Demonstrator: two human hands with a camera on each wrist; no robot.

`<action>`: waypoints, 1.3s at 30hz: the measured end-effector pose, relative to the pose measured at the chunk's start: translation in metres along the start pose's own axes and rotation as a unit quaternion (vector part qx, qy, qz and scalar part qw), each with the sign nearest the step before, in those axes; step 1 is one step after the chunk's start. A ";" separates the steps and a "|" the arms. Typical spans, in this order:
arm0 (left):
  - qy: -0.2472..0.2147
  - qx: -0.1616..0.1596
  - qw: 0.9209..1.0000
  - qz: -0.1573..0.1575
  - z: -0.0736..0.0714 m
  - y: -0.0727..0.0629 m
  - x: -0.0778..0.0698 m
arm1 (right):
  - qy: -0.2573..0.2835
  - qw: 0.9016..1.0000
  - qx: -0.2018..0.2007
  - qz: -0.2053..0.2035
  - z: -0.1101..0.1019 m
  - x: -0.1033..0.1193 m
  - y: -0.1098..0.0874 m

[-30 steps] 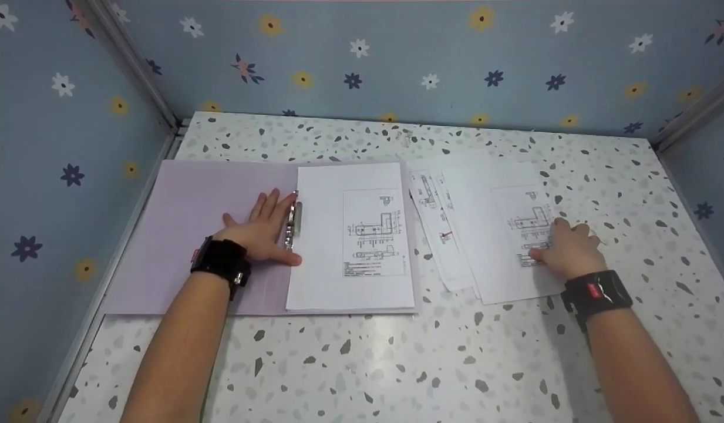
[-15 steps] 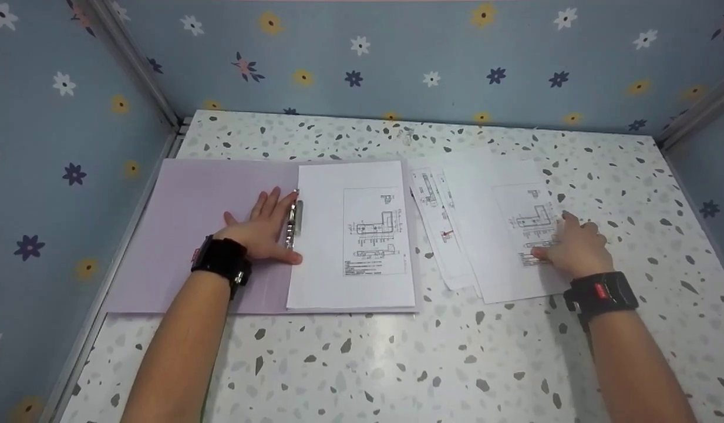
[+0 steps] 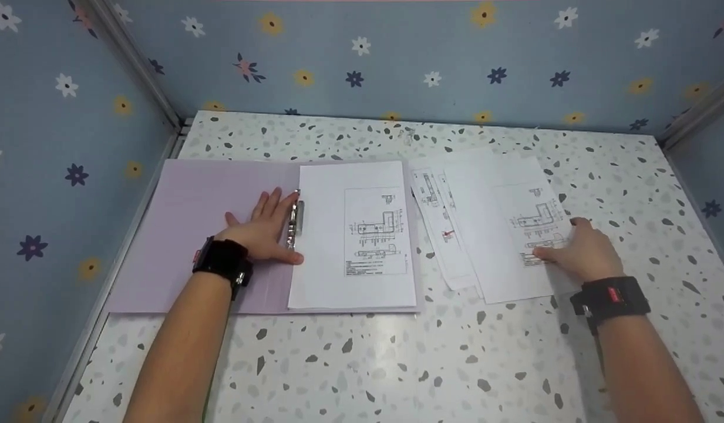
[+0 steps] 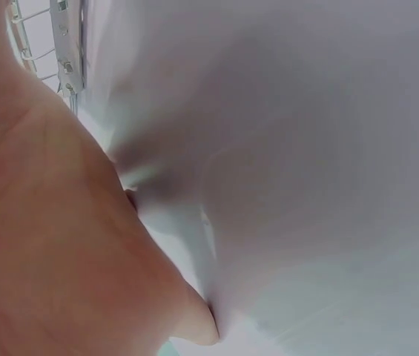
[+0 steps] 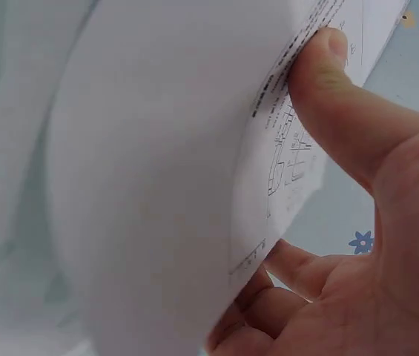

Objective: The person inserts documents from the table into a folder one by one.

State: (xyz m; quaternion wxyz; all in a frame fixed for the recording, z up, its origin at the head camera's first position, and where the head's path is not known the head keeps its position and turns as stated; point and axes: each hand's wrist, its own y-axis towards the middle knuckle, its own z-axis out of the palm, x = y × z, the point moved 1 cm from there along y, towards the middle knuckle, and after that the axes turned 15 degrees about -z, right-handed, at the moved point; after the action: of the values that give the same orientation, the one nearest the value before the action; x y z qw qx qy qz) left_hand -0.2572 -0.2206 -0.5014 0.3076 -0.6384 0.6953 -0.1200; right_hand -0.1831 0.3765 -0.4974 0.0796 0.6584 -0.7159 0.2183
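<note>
A lilac ring binder lies spread flat on the table in the head view. My left hand rests on it with fingers spread, thumb reaching the edge of the filed papers beside the metal binder clip. In the left wrist view, the palm covers part of the metal mechanism. To the right, my right hand pinches the right edge of a printed sheet. The right wrist view has the thumb over the drawing on this bent sheet, fingers behind it.
More loose drawings lie fanned under the pinched sheet, just right of the binder. The speckled table is bounded at the back by a flowered blue panel, with another panel on the left.
My right hand has shifted slightly to the right and its grip on the sheet's edge has turned, lifting that edge a little. My left hand stays in place on the binder.
</note>
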 end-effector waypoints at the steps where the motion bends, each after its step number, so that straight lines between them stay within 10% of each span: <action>1: -0.001 0.000 1.000 0.000 0.000 0.000 0.000 | 0.004 1.000 -0.002 0.002 0.000 -0.001 0.000; 18: 0.005 -0.002 1.000 -0.005 -0.005 0.001 -0.002 | 0.045 0.998 0.038 -0.037 -0.015 -0.039 -0.009; 30: 0.004 -0.006 1.000 -0.005 -0.002 0.002 0.003 | 0.147 0.989 0.028 0.007 -0.027 -0.052 -0.019; 36: 0.005 -0.001 1.000 -0.007 0.000 0.001 0.000 | 0.248 0.966 -0.069 0.029 -0.021 -0.038 -0.032; 39: 0.007 -0.003 1.000 -0.009 0.000 0.002 -0.001 | 0.348 0.930 -0.118 0.019 -0.016 -0.023 -0.034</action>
State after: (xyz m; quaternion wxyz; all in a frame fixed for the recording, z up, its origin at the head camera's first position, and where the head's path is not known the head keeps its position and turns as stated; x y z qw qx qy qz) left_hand -0.2589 -0.2197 -0.5023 0.2998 -0.6447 0.6920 -0.1249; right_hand -0.1498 0.4025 -0.4847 0.3969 0.5130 -0.6763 0.3490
